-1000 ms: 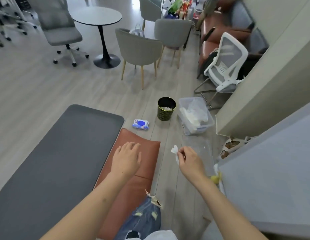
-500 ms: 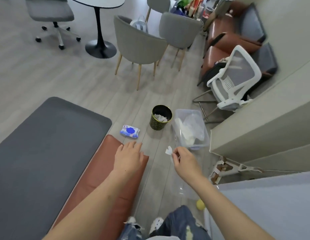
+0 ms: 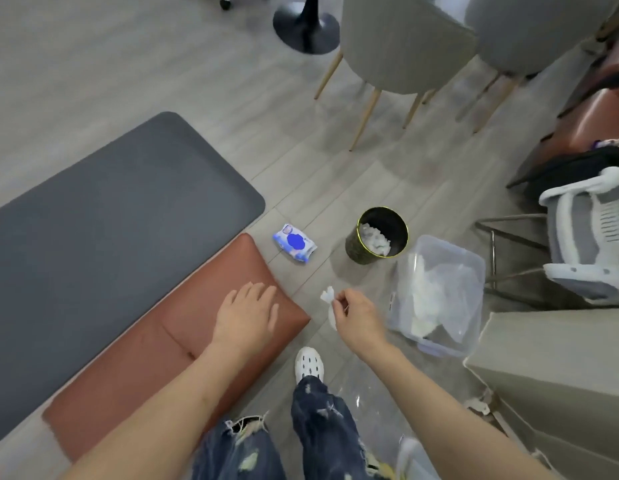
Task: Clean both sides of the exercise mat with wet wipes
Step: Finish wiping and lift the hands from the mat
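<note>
The dark grey exercise mat (image 3: pixel 103 233) lies flat on the floor at the left. A brown leather cushion (image 3: pixel 155 355) lies along its right edge. My left hand (image 3: pixel 247 313) hovers over the cushion's far corner with fingers straight. My right hand (image 3: pixel 356 315) pinches a crumpled white wet wipe (image 3: pixel 328 299) above the floor. A blue-and-white pack of wet wipes (image 3: pixel 294 243) lies on the floor just beyond the cushion. A black bin with a gold rim (image 3: pixel 377 235), holding used wipes, stands to the right of the pack.
A clear plastic box (image 3: pixel 439 292) with white material stands right of the bin. Grey chairs (image 3: pixel 401 46) and a table base (image 3: pixel 306 26) stand farther off; a white mesh chair (image 3: pixel 588 244) and a beige cabinet (image 3: pixel 550 375) are at right. My legs and white shoe (image 3: pixel 309 363) are below.
The view has tilted down and moved forward; my legs and a shoe have come into view. Both hands keep their poses, the right still pinching the wipe, now closer to the bin.
</note>
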A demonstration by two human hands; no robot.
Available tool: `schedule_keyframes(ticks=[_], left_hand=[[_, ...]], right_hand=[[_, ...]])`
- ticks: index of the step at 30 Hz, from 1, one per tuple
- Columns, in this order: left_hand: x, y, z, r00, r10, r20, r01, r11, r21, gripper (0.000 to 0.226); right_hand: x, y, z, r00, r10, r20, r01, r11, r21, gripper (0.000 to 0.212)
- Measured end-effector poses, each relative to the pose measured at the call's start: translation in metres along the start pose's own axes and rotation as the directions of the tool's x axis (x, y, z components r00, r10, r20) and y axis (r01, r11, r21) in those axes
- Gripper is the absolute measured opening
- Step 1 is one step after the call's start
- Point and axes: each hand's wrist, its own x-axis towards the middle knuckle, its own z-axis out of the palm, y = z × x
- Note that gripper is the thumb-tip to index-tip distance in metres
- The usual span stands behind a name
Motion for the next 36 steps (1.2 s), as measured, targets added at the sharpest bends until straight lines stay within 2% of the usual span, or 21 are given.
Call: schedule_keyframes(ticks=[2, 4, 10, 14, 18, 22, 26, 29, 33, 36], left_hand=[[0.016, 0.003, 0.038, 0.995, -0.066, 0.079, 0.067, 0.998, -0.008, 0.045], [0.035, 0.008, 0.079, 0.991, -0.105, 0.085, 0.108, 0.994, -0.029, 0.049], [0.119, 0.010, 0.234, 0.984, -0.117, 0.131, 0.129, 0.988, -0.084, 0.061], [0.168, -0.002, 0.360, 0.984, -0.122, 0.131, 0.132, 0.988, -0.078, 0.066], [0.209, -0.021, 0.467, 0.988, -0.129, 0.081, 0.134, 0.988, -0.070, 0.047], [0.233, -0.043, 0.540, 0.987, -0.157, 0.028, 0.158, 0.987, -0.041, 0.045], [0.238, -0.055, 0.564, 0.993, -0.120, -0.004, 0.120, 0.993, 0.019, 0.043], [0.237, -0.058, 0.556, 0.993, -0.116, 0.013, 0.115, 0.992, 0.048, 0.045], [0.228, -0.050, 0.511, 0.982, -0.184, 0.033, 0.183, 0.983, 0.027, 0.047], [0.213, -0.040, 0.441, 0.969, -0.246, 0.015, 0.246, 0.969, -0.006, 0.048]], right_hand=[[0.038, 0.025, 0.023, 0.998, -0.017, 0.064, 0.018, 1.000, -0.016, 0.014], [0.072, 0.056, 0.051, 0.994, -0.001, 0.108, 0.000, 1.000, 0.010, 0.014], [0.168, 0.167, 0.160, 0.976, 0.117, 0.181, -0.119, 0.993, -0.002, 0.012], [0.234, 0.248, 0.244, 0.982, 0.123, 0.141, -0.106, 0.987, -0.120, 0.010], [0.304, 0.313, 0.326, 0.997, 0.050, 0.057, -0.036, 0.976, -0.217, 0.016], [0.355, 0.355, 0.395, 1.000, 0.009, -0.003, -0.010, 0.942, -0.336, 0.022], [0.384, 0.371, 0.436, 0.994, 0.084, 0.077, -0.045, 0.908, -0.416, 0.022], [0.381, 0.365, 0.440, 0.986, 0.080, 0.145, -0.008, 0.899, -0.439, 0.029], [0.352, 0.343, 0.401, 0.987, 0.043, 0.156, 0.021, 0.924, -0.381, 0.034], [0.323, 0.305, 0.347, 0.982, -0.008, 0.188, 0.077, 0.929, -0.362, 0.036]])
